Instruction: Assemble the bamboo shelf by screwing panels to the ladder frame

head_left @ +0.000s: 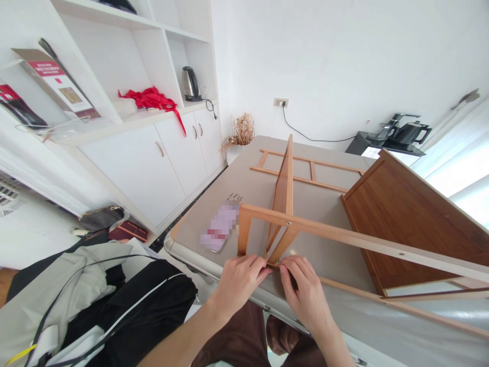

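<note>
A wooden side frame (344, 235) stands on edge at the table's front, its lower rail near me. An upright wooden board (283, 178) meets the frame by a short crosspiece. My left hand (241, 279) is closed on the lower rail, fingertips at the joint with the board. Just right of it, my right hand (303, 285) is closed on the same rail, its thumb and fingers close to the crosspiece. A dark spot shows between its fingers; I cannot tell what it is. A larger brown board (416, 224) stands tilted against the frame on the right.
Another ladder-like wooden frame (313, 173) lies flat on the beige table (194, 214). Several small screws (235, 197) lie beside a blurred lilac phone-like thing (221, 227). Clothes (141, 306) are piled at left. A black kettle (410, 135) stands on a small cabinet beyond the table.
</note>
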Available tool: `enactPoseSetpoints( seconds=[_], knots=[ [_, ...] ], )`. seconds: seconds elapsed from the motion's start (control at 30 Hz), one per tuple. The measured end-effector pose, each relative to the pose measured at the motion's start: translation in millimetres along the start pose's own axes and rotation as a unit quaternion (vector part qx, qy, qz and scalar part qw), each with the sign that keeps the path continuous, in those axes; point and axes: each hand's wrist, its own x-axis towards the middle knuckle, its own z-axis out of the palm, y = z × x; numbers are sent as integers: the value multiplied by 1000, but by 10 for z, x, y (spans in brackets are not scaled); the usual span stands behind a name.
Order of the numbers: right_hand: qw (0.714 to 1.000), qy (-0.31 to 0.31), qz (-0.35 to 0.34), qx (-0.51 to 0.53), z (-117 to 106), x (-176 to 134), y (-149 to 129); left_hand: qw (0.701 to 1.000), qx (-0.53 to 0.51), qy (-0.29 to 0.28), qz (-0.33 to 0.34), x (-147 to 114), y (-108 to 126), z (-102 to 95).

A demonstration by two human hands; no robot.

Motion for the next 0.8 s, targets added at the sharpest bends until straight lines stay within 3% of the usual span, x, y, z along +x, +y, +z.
enactPoseSetpoints(
  seconds=[0.37, 0.63, 0.8],
  knots=[
    [1000, -3, 3, 4, -6, 17, -25, 999, 8, -27, 23, -102, 14, -18],
    [1000, -4, 7, 3, 3, 4, -22, 998, 61, 17, -1, -108, 12, 8],
    [1000, -23, 3, -3, -1, -3, -12, 997, 73, 3, -3, -111, 1, 40]
  ],
)
